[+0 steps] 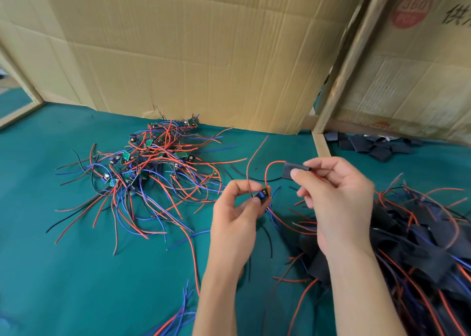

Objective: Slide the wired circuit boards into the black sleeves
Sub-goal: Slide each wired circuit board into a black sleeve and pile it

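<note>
Pinching a small circuit board (262,195) between thumb and fingertips, the left hand (235,223) covers most of it, so only a blue part and a brown edge show, and its long axis is hard to tell. The right hand (336,203) pinches a flat black sleeve (295,170) just above and right of the board, long axis roughly level, open end facing left with a red wire (271,169) looping from board into it. Loose boards with wires (150,167) lie piled on the green tablecloth (76,272) at left, while sleeved units (420,239) at right are partly cut off and blurred, spare sleeves (372,146) lying by the cardboard wall (191,50).
</note>
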